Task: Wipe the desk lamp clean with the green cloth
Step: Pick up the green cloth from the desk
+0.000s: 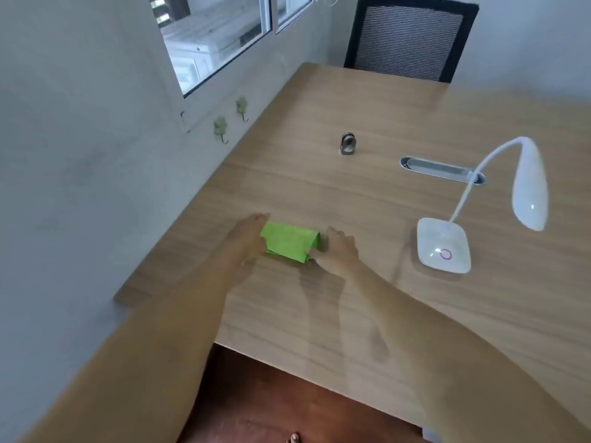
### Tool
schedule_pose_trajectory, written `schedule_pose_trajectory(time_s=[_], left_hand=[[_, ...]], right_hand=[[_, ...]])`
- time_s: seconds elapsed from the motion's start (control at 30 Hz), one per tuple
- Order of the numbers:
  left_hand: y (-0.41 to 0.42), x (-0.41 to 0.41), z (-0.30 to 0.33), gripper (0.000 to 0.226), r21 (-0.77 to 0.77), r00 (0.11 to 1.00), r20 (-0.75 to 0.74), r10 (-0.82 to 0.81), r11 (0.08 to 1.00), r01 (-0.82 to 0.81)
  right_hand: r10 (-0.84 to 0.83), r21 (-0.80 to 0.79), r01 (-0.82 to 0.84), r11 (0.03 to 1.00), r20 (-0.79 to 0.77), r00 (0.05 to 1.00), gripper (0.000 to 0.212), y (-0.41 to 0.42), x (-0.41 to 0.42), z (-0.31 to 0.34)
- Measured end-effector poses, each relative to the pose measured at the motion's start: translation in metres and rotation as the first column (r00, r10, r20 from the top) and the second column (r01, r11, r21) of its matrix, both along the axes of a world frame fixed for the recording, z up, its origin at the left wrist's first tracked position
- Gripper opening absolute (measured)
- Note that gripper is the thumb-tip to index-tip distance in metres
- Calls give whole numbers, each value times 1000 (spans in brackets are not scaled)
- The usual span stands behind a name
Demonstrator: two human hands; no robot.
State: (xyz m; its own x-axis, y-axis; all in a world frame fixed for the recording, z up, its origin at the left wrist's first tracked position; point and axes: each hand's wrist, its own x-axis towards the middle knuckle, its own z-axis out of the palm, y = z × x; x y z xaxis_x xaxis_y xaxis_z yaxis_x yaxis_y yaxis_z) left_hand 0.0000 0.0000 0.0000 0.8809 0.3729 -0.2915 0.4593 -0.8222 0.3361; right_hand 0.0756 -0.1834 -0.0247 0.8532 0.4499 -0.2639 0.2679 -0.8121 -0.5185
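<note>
A folded green cloth [289,241] lies on the wooden desk [351,193], left of centre. My left hand [248,235] rests against its left edge and my right hand [339,251] touches its right edge, fingers on the cloth at both sides. The white desk lamp stands to the right, apart from both hands: a square base [443,244] with a pink ring button, a thin bent neck, and an elongated head [529,187] hanging downward.
A small metal object [348,143] stands mid-desk, and an oval cable grommet [443,170] sits behind the lamp. A black mesh chair [412,36] is at the far edge. The wall with two hooks [220,127] and a window borders the desk's left side.
</note>
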Motion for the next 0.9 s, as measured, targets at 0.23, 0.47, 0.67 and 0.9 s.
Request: schedule_pose_trajectory(time_s=[0.23, 0.47, 0.67, 0.9], left_hand=[[1, 16, -2, 81, 105, 974, -205, -96, 987, 120], [-2, 21, 9, 44, -11, 996, -80, -46, 999, 45], [-62, 33, 32, 22, -294, 962, -206, -181, 949, 116], [-171, 41, 35, 7, -731, 968, -234, -93, 673, -112]], right_hand=[[-86, 40, 95, 995, -192, 978, 47, 15, 5, -5], [-220, 347, 421, 838, -492, 842, 25, -4, 2, -2], [-209, 442, 710, 548, -750, 628, 8, -74, 3, 13], [-72, 477, 878, 33, -875, 478, 25, -173, -11, 18]])
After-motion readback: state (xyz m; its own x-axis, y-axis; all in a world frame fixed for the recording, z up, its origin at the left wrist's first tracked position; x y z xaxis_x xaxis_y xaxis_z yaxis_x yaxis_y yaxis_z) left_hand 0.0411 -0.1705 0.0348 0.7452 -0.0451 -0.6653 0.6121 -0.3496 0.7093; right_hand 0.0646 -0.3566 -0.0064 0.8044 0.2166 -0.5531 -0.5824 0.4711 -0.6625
